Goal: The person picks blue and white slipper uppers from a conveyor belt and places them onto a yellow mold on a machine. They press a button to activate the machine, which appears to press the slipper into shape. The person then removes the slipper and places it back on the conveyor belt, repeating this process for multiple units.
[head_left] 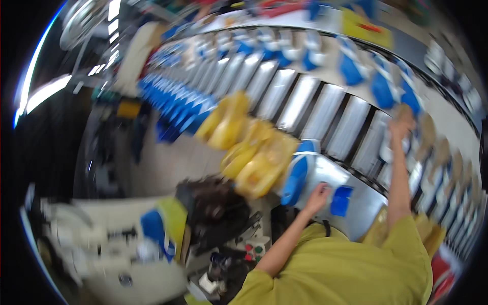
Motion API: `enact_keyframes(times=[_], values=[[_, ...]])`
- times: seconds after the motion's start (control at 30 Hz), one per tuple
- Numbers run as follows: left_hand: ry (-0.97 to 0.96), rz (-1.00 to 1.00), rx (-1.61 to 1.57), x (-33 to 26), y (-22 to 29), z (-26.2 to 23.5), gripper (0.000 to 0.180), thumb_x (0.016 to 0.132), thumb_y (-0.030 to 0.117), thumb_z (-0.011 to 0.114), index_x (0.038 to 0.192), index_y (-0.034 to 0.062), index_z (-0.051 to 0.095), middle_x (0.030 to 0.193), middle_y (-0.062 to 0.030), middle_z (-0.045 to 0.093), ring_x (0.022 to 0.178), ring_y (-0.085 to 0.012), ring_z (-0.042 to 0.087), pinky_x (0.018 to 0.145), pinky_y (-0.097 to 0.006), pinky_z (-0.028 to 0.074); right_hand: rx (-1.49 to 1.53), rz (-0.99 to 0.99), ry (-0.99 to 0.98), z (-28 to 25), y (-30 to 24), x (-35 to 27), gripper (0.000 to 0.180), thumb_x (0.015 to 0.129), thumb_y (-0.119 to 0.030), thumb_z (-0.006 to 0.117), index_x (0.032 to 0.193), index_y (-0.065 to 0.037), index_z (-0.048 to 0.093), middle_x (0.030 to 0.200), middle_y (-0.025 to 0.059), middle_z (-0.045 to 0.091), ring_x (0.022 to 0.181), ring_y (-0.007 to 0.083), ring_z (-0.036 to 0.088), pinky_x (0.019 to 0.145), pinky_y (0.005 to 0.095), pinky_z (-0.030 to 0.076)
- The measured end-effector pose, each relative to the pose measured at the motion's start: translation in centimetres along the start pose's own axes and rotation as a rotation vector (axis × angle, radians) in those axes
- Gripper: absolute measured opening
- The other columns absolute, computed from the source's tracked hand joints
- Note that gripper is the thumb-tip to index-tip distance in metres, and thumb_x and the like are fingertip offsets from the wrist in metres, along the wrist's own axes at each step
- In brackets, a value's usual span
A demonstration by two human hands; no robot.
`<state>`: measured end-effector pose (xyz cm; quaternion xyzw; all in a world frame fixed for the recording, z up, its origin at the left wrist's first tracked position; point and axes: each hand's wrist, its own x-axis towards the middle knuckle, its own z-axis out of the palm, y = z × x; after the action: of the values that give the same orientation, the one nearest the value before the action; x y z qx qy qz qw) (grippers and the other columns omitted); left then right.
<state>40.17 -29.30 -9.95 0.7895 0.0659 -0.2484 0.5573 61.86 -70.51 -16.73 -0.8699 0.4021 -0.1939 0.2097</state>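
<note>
- Already we have long rows of blue pieces (178,109) and silver panels (297,101) laid out; beyond our right hand (401,122), tan pieces (447,152) continue.
- Our left hand (319,195) rests on a silver panel (325,175), a blue piece (340,201) just beside it.
- Blur hides whether either hand is clenched; the yellow shapes (254,147) remain indistinct.

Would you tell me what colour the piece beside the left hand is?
Blue piece, by the left hand; head view.

Long desk (351,208) bearing rows of silvery trays (305,101), blue pieces (381,89) along the far edge, and a yellow heap (254,147); picture blurred.
</note>
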Motion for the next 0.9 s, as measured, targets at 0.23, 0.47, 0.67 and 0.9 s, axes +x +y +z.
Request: enact_keyframes(times=[0.23,0.47,0.67,0.9], values=[[0.098,-0.040,-0.022,-1.5,-1.4,0.6,0.038,0.091,0.033,0.065,0.116,0.0049,0.058,0.097,-0.0131,0.067,0.086,-0.0213,0.063,0.076,-0.035,0.051,-0.362,-0.197,0.140,-3.9,6.4,1.7,0.108,0.067,-0.072,0.072,0.144,-0.001,0.046,0.144,0.0237,0.048,0.127,0.0406,0.051,0.111,0.0455,0.036],[-0.340,0.215,-0.175,-4.8,9.8,-2.0,0.086,0.085,0.045,0.075,0.147,0.0020,0.035,0.133,-0.0186,0.054,0.119,-0.0271,0.054,0.099,-0.039,0.047,0.711,-0.227,-0.030,-17.1,-1.5,-5.4,0.067,0.089,-0.045,0.065,0.141,-0.006,0.048,0.132,0.0166,0.059,0.113,0.0319,0.061,0.099,0.0441,0.048],[-0.178,0.136,-0.529,-3.9,13.7,-2.5,0.071,0.082,0.025,0.080,0.138,-0.0004,0.045,0.126,-0.0095,0.058,0.111,-0.0175,0.057,0.097,-0.032,0.047,1.642,0.686,-0.891,-17.3,-10.5,-20.9,0.051,0.099,-0.046,0.048,0.134,-0.010,0.051,0.129,0.0112,0.059,0.117,0.0270,0.058,0.106,0.0445,0.044],[0.087,0.126,-0.392,-7.8,9.0,-6.7,0.056,0.084,0.023,0.079,0.126,-0.0049,0.055,0.119,-0.0127,0.064,0.104,-0.0184,0.062,0.093,-0.032,0.048,0.582,-0.001,-1.124,-16.5,-8.7,-24.7,0.055,0.102,-0.046,0.045,0.115,0.004,0.064,0.103,0.0113,0.070,0.094,0.0226,0.064,0.086,0.0334,0.047]])
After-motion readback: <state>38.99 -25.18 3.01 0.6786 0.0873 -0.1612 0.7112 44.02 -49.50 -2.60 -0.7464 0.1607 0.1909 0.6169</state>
